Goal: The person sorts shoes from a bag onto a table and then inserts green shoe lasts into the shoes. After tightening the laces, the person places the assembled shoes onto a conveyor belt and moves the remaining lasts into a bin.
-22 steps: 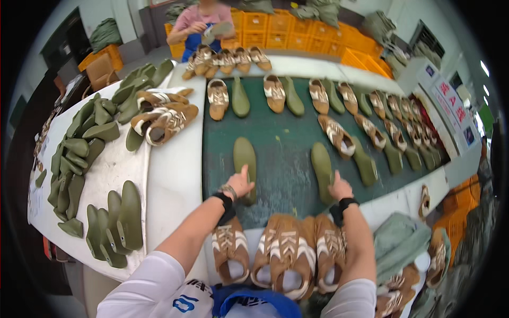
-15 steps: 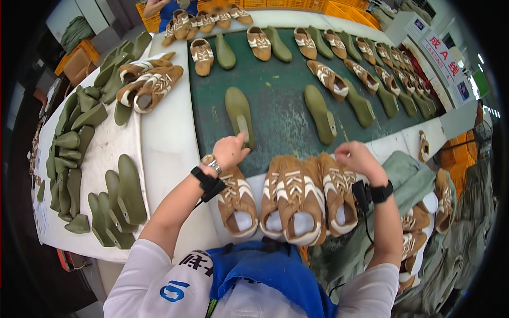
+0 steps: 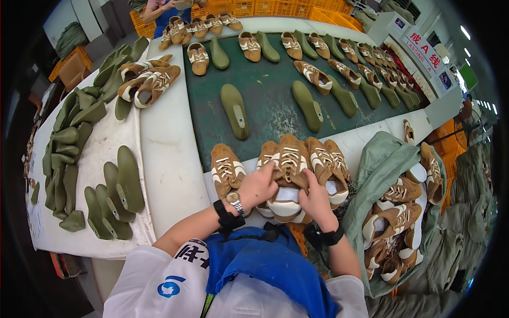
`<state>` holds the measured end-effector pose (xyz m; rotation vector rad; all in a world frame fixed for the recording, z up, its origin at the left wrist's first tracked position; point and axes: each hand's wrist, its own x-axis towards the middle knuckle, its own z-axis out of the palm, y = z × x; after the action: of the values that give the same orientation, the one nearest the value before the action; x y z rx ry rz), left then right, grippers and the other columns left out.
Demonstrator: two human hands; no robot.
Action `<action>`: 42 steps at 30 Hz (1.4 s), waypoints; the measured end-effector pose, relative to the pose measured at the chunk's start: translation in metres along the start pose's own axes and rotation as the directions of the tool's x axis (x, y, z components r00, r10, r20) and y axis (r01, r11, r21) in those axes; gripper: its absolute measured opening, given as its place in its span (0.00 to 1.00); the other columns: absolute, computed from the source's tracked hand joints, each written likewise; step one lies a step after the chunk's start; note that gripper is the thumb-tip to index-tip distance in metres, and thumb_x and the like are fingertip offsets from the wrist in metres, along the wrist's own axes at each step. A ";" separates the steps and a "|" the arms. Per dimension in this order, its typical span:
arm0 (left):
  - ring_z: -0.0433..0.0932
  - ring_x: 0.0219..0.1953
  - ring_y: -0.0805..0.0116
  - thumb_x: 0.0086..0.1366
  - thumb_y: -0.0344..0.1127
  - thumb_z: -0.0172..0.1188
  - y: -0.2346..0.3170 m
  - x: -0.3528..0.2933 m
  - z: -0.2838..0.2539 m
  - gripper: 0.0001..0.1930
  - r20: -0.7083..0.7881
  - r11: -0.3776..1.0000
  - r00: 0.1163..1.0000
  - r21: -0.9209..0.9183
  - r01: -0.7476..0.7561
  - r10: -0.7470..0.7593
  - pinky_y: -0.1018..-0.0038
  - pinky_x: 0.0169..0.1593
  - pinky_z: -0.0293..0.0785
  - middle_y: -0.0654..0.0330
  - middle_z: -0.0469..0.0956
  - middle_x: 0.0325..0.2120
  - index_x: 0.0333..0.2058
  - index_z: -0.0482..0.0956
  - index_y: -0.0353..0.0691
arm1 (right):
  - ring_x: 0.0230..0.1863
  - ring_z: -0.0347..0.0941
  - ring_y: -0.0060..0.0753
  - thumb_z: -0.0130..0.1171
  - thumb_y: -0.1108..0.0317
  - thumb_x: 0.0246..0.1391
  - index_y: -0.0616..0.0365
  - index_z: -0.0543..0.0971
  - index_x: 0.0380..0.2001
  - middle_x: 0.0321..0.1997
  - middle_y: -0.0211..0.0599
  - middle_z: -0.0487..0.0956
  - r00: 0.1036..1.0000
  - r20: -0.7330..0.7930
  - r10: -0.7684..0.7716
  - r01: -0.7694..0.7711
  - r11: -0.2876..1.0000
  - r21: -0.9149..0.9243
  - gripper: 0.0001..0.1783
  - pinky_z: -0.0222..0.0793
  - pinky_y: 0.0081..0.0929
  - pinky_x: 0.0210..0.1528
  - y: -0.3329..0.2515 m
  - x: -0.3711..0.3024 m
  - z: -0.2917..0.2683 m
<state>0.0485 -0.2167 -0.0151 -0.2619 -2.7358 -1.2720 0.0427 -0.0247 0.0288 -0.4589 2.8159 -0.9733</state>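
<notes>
A brown suede sneaker (image 3: 290, 154) with white stripes and white laces stands in the middle of a row in front of me, its opening toward me and a striped insole showing. My left hand (image 3: 258, 185) pinches it at the left by the laces and tongue. My right hand (image 3: 316, 199) grips the right side of its collar, fingers bent. Beside it on the left is another sneaker (image 3: 225, 165); more sneakers (image 3: 325, 165) are packed close on the right. Beyond the row, two green shoe lasts (image 3: 235, 108) lie apart on the green belt (image 3: 268, 111).
Pairs of sneakers and lasts line the belt's far side. On the white table (image 3: 168, 159) at left are piled lasts (image 3: 68, 153) and some sneakers (image 3: 151, 85). To the right, an open green sack (image 3: 366, 191) holds several sneakers. Another person (image 3: 164, 13) works at the far end.
My left hand has drawn back from the left green last to the middle sneaker. My right hand has come in from the right onto the same sneaker. The view has shifted slightly.
</notes>
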 end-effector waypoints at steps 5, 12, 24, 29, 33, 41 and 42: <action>0.76 0.31 0.50 0.50 0.29 0.54 0.031 0.000 -0.033 0.18 -0.216 0.982 0.958 0.017 -0.189 0.188 0.64 0.33 0.73 0.48 0.76 0.31 0.42 0.69 0.33 | 0.43 0.68 0.50 0.63 0.68 0.39 0.51 0.70 0.49 0.42 0.48 0.71 0.897 -0.317 -0.307 0.236 0.941 -0.243 0.29 0.65 0.37 0.43 -0.037 -0.006 -0.011; 0.76 0.28 0.55 0.49 0.30 0.57 0.047 -0.010 -0.052 0.20 -0.293 0.937 0.893 0.173 -0.303 0.343 0.67 0.30 0.73 0.52 0.75 0.29 0.43 0.69 0.34 | 0.41 0.64 0.42 0.67 0.67 0.33 0.55 0.77 0.31 0.38 0.36 0.69 0.748 -0.477 -0.462 0.383 0.887 -0.259 0.16 0.58 0.38 0.46 -0.061 0.006 -0.006; 0.76 0.20 0.56 0.55 0.25 0.49 0.056 -0.014 -0.080 0.15 -0.284 0.943 0.958 -0.327 -0.063 -0.034 0.69 0.24 0.70 0.52 0.76 0.18 0.43 0.64 0.35 | 0.39 0.63 0.38 0.62 0.74 0.36 0.57 0.77 0.24 0.30 0.34 0.67 0.752 -0.208 -0.626 0.659 0.717 0.225 0.07 0.58 0.33 0.47 -0.071 -0.002 -0.026; 0.76 0.22 0.59 0.54 0.25 0.50 0.052 -0.021 -0.077 0.19 -0.293 0.970 0.954 -0.208 -0.124 0.059 0.69 0.25 0.70 0.51 0.77 0.24 0.47 0.66 0.41 | 0.46 0.64 0.44 0.63 0.75 0.34 0.58 0.75 0.34 0.41 0.41 0.68 0.869 -0.266 -0.418 0.459 0.881 0.116 0.17 0.60 0.35 0.49 -0.072 -0.002 -0.023; 0.74 0.20 0.61 0.51 0.28 0.54 0.054 -0.025 -0.081 0.24 -0.105 0.907 0.940 0.314 -0.279 0.325 0.69 0.23 0.71 0.57 0.72 0.22 0.50 0.69 0.52 | 0.33 0.70 0.33 0.60 0.80 0.36 0.60 0.73 0.36 0.35 0.38 0.71 0.921 -0.359 -0.149 0.271 0.909 0.317 0.18 0.67 0.24 0.34 -0.068 -0.004 -0.015; 0.74 0.21 0.60 0.51 0.30 0.55 0.044 -0.032 -0.079 0.24 0.111 0.857 0.905 0.291 -0.424 0.410 0.68 0.22 0.70 0.58 0.67 0.23 0.49 0.70 0.59 | 0.26 0.69 0.19 0.54 0.84 0.39 0.63 0.70 0.31 0.33 0.35 0.72 0.855 -0.510 -0.098 0.391 0.768 0.508 0.12 0.67 0.14 0.26 -0.058 0.002 -0.003; 0.74 0.21 0.60 0.51 0.30 0.55 0.042 -0.033 -0.082 0.24 0.112 0.859 0.906 0.289 -0.423 0.408 0.68 0.22 0.70 0.58 0.67 0.23 0.49 0.70 0.59 | 0.28 0.69 0.19 0.51 0.85 0.41 0.62 0.68 0.30 0.34 0.35 0.72 0.879 -0.476 -0.013 0.339 0.719 0.606 0.11 0.67 0.13 0.26 -0.051 0.006 -0.006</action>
<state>0.0919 -0.2567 0.0626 -0.8060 -2.6535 -0.7236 0.0478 -0.0611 0.0646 -0.4531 2.4746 -2.2892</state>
